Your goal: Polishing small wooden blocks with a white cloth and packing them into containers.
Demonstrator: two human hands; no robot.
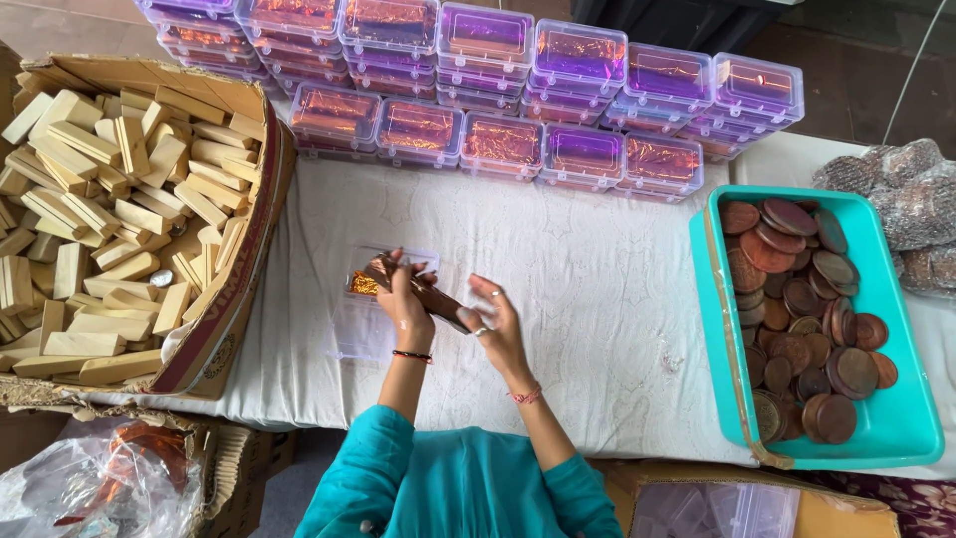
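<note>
My left hand (403, 299) grips a long brown block (423, 295) wrapped in coppery foil, held over a small clear plastic box (351, 317) on the white cloth. Some orange-gold foil (363, 284) lies inside that box. My right hand (493, 317) touches the block's near end, its fingers curled against it. Both arms wear teal sleeves.
A cardboard box (234, 299) of pale wooden blocks stands at the left. Stacks of clear lidded boxes (498, 139) with coppery contents line the back. A teal tray (901, 418) of brown discs sits at the right, with wrapped bundles (911, 204) behind it. Plastic bags lie bottom left.
</note>
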